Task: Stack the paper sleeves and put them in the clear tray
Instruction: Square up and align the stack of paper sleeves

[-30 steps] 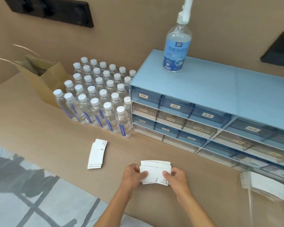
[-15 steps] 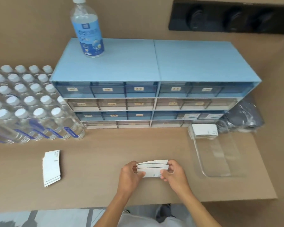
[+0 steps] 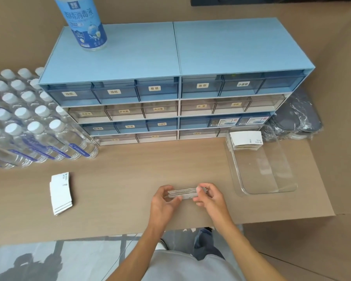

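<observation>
Near the worktop's front edge, both hands, left hand [image 3: 164, 201] and right hand [image 3: 210, 198], pinch a small stack of paper sleeves [image 3: 185, 192] by its ends. Light, thin card, likely to fan or slip; grip both ends squarely toward the clear tray [image 3: 290, 186].

Head view of a brown table [image 3: 130, 175]. Near the front edge, the left hand [image 3: 164, 201] and right hand [image 3: 210, 197] grip opposite ends of a small stack of paper sleeves [image 3: 185, 193], held edge-up just above the tabletop. To the right lies a clear tray [image 3: 272, 189]; a second sleeve stack [image 3: 245, 140] rests in its far end. A third sleeve pile [image 3: 60, 192] lies flat on the table to the left. At the far side stands a blue drawer cabinet [image 3: 176, 57] with labelled drawers, carrying a spray bottle [image 3: 85, 23] on its top left. Capped water bottles [image 3: 28, 122] stand in rows at far left. A plastic-wrapped dark bundle [image 3: 298, 116] sits at far right.
</observation>
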{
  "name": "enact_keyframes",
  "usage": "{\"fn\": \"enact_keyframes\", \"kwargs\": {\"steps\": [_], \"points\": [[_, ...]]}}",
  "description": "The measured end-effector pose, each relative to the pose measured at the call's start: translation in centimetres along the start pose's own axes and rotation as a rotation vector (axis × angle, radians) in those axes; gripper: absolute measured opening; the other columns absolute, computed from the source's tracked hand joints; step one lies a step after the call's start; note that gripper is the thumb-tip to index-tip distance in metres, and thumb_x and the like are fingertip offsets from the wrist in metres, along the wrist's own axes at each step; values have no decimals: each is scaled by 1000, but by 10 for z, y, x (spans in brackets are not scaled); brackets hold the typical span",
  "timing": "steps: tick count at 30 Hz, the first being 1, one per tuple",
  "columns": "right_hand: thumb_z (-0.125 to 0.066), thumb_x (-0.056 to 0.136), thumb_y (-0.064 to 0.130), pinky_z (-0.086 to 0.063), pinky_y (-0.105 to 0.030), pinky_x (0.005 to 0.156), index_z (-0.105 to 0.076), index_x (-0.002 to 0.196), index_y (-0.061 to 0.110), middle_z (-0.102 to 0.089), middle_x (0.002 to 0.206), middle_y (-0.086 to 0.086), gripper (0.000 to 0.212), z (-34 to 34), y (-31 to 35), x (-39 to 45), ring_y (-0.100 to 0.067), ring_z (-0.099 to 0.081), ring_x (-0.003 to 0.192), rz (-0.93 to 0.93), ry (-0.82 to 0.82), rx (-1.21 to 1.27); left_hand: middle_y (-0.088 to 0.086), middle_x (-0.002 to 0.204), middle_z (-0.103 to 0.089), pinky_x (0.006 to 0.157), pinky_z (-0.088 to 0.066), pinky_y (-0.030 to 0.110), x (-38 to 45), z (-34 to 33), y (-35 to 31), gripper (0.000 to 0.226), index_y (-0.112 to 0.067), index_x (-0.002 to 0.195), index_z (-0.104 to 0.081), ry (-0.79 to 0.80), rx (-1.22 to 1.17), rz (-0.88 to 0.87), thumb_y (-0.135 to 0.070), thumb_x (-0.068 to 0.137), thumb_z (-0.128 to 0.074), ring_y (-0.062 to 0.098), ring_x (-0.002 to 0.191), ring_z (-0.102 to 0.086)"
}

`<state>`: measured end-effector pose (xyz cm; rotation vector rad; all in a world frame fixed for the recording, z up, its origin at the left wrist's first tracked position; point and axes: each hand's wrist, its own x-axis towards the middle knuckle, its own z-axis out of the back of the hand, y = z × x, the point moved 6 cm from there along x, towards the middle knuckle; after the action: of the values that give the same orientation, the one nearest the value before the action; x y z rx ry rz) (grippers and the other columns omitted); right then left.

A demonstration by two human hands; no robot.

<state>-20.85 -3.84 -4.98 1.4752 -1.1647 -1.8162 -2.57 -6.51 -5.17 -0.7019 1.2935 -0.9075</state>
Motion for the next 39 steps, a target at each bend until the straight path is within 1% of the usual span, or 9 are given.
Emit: {"fn": "enact_keyframes", "kwargs": {"steps": [3,5,9,13,18,21,28,32,39], "points": [[-53,97,35,-57,-26,67,-65,102,8,-72,90,-19,30,0,-3,1,-17,-71,69,-22,-75,41,6,107,-68,89,-58,38,-6,-5,6,34,-15,117,-64,-10,-210,104,-25,86,-74,22,86,-69],[-50,99,34,-57,-24,65,-66,103,6,-72,84,-16,32,-3,-7,1,-15,-70,66,-18,-91,41,8,102,-69,82,-59,35,-10,-9,7,33,-9,121,-64,-38,-309,142,-27,93,-65,21,78,-70],[-46,101,29,-57,-23,63,-63,111,7,-70,81,-13,30,-13,-11,0,-12,-68,61,-20,-113,99,-3,98,-70,80,-58,29,-16,-19,4,33,-7,124,-61,-79,-342,124,-27,103,-46,17,76,-70],[-43,102,32,-58,-28,68,-61,115,9,-70,83,-12,32,-19,-17,-2,-16,-68,65,-66,-114,226,-7,116,-63,85,-56,31,-22,-28,1,38,-13,135,-51,-85,-372,111,-30,106,-34,17,82,-69],[-39,103,35,-56,-33,68,-58,116,7,-66,81,-12,37,-24,-17,-1,-18,-65,61,-64,-105,223,10,104,-64,80,-55,34,-19,-34,6,34,-18,116,-60,-74,-502,194,-36,104,-33,19,79,-64],[-37,102,39,-55,-34,67,-55,118,7,-65,79,-13,39,-26,-18,0,-18,-63,60,-70,-87,202,16,111,-66,77,-56,33,-18,-35,5,39,-17,121,-56,-46,-433,165,-42,103,-33,22,85,-68],[-36,103,36,-57,-41,70,-51,119,4,-66,84,-19,39,-32,-20,-3,-22,-64,61,-74,-46,256,13,100,-66,74,-57,34,-16,-35,4,33,-11,116,-51,-73,-367,77,-35,105,-30,26,83,-68],[-34,104,33,-58,-48,74,-54,110,9,-70,87,-23,32,-34,-13,-1,-30,-69,69,-49,-54,259,23,111,-66,82,-58,43,-13,-33,2,34,-10,116,-53,-98,-336,48,-34,105,-31,37,95,-69],[-34,103,35,-55,-42,76,-54,114,7,-68,73,-11,36,-32,-15,5,-21,-65,65,-67,-73,180,17,100,-70,77,-54,30,-13,-26,6,38,-9,118,-55,-66,-234,3,-34,106,-28,18,83,-67]]}}
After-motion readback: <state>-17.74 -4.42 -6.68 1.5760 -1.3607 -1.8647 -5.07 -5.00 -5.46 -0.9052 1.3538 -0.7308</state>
